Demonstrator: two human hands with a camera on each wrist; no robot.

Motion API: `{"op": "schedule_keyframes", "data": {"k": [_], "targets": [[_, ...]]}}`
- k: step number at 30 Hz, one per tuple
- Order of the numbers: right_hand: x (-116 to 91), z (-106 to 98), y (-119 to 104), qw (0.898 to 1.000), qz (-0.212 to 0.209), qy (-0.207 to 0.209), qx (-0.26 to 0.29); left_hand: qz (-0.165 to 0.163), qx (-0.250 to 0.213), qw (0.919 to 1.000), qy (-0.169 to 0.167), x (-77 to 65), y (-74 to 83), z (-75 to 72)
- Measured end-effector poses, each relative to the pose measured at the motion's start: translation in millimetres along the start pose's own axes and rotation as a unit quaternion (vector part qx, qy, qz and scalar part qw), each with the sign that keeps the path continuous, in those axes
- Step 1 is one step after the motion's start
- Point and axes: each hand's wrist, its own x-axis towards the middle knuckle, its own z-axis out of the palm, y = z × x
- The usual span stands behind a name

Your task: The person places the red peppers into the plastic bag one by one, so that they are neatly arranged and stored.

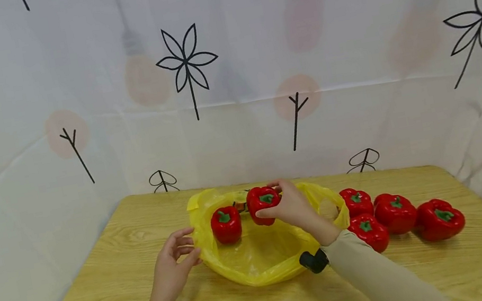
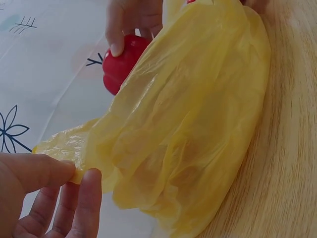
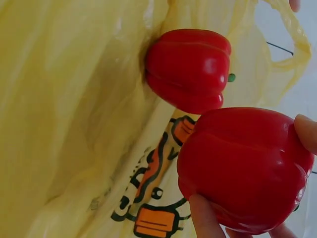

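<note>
Clamping thumb and fingers round a glossy red, blocky bell pepper with a green stem [image 1: 258, 209], our right grip [image 1: 289, 209] holds it over the mouth of a thin, translucent yellow plastic bag [image 1: 263, 274]. Our left grip [image 1: 175, 259] is at the bag's left edge, and in the left wrist view we see its thumb and fingers pinching the yellow film near one corner. Inside the bag sits a second red pepper with a green stem [image 1: 226, 228], to the left of the held one; we cannot tell whether the two touch. The right wrist view also shows us an orange and black printed figure [image 3: 156, 223] beneath them. Beyond the bag's right side, four more red peppers with green stems [image 1: 396, 213] cluster on the light wood-grain surface [image 1: 98, 272], and a white cloth with black plant drawings [image 1: 244, 139] hangs behind everything. We judge that the step in hand is loading the peppers into the bag, with this one at the point of going in. The next move, as we read it, calls for us to keep the left edge steady, lower the pepper beside its neighbour, and loosen the right fingers only once it is supported.
</note>
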Motion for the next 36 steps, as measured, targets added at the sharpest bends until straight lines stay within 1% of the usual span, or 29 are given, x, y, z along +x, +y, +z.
{"op": "schedule_keyframes", "data": {"k": [6,9,12,19,23,27,31,36], "targets": [[6,11,-1,1.0,0.007,-0.004,0.006,0.004,-0.004,1.0,-0.001,0.6,0.2,0.7],[8,17,1,1.0,0.007,0.003,0.009,0.003,-0.006,1.0,-0.002,0.6,0.3,0.0],[9,23,5,1.0,0.01,0.01,0.005,0.004,-0.006,1.0,-0.003,0.5,0.3,-0.4],[9,35,14,1.0,0.027,0.012,-0.004,0.007,-0.006,1.0,-0.003,0.6,0.2,0.0],[10,41,20,1.0,0.022,0.013,-0.014,0.014,-0.007,0.9999,-0.003,0.2,-0.2,0.9],[11,46,26,0.999,0.017,0.014,-0.024,0.015,-0.006,0.9999,-0.005,0.2,0.0,1.4],[12,48,31,0.999,0.023,0.018,-0.027,0.008,-0.006,0.9999,-0.004,0.5,0.8,1.1],[11,48,32,0.999,0.025,0.006,-0.03,0.005,-0.007,1.0,-0.005,0.0,1.6,0.5]]}}
